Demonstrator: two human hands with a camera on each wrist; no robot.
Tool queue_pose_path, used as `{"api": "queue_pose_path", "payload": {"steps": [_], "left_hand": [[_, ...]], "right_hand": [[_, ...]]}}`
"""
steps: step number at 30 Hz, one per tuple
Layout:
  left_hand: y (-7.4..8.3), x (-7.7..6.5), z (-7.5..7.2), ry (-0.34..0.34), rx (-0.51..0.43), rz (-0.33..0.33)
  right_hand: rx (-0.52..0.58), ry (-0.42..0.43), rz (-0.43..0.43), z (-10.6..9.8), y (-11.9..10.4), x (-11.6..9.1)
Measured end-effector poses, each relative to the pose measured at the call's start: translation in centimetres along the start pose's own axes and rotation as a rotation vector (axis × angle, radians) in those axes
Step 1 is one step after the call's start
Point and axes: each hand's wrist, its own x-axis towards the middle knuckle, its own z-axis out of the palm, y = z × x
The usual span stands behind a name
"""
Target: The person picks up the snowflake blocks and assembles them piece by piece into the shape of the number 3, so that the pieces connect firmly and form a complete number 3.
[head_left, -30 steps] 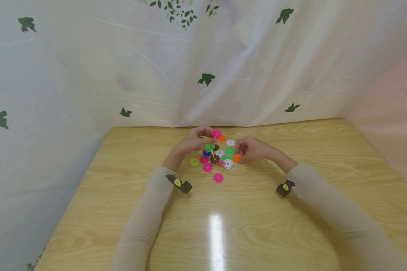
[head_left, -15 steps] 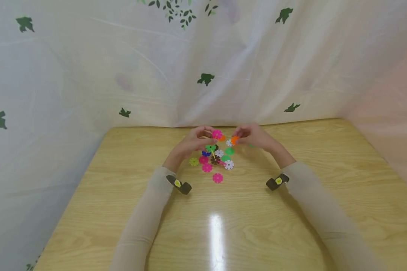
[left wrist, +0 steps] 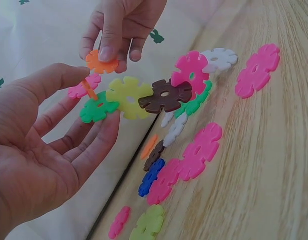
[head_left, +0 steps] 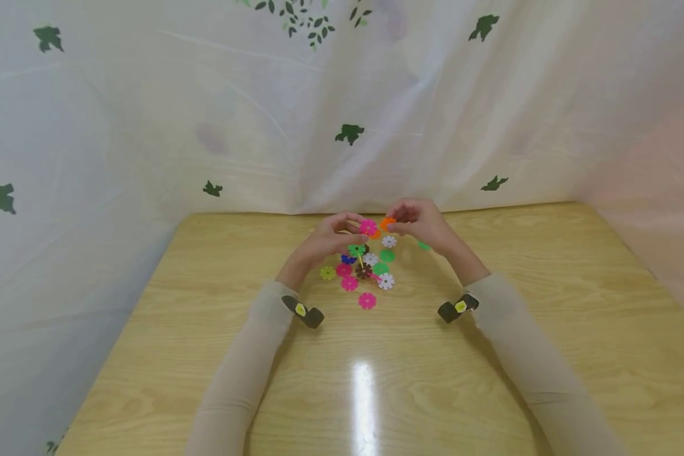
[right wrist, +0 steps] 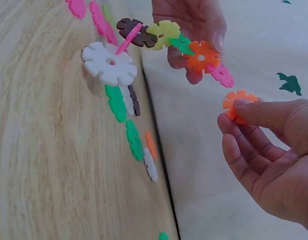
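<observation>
Pale cloth point(head_left: 251, 114) printed with dark green birds hangs behind the wooden table point(head_left: 205, 354), and near the table's far edge, mid-frame, a person's two hands work close together. Between thumb and forefinger the right hand point(head_left: 424, 225) pinches a loose orange disc point(right wrist: 230, 105), notched round its rim. Just beside it, with a slight gap in the right wrist view, is the pink end disc point(right wrist: 222, 75) of a chain of similar pieces. The left hand point(head_left: 326, 242) pinches that chain around its own orange link point(right wrist: 208, 50), the other fingers spread beneath the green link point(left wrist: 98, 110). From there the chain runs on through a yellow link point(left wrist: 121, 92), a brown link point(left wrist: 171, 102) and a pink link point(left wrist: 186, 70) to a white disc point(right wrist: 101, 65). I'd judge the step to be adding one more piece; the next move seems to call for setting loose orange across pink, slot to slot, and pressing while the left hand steadies the rest. Both forearms slant inward from the lower corners of the frame, the right hand's spare fingers loosely bent. Below, at the centre, lie loose pieces, among them a lime disc point(head_left: 327, 273) and a blue disc point(head_left: 348, 259).
</observation>
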Motion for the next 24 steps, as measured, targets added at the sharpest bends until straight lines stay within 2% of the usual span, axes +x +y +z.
{"api": "queue_pose_path", "payload": {"steps": [8, 24], "left_hand": [[-0.03, 0.1, 0.18, 0.009, 0.003, 0.004], [-0.08, 0.25, 0.57, 0.013, -0.013, 0.014]], "right_hand": [[0.016, 0.028, -0.007, 0.41, 0.05, -0.02], [-0.033, 0.049, -0.066, 0.65, 0.5, 0.21]]}}
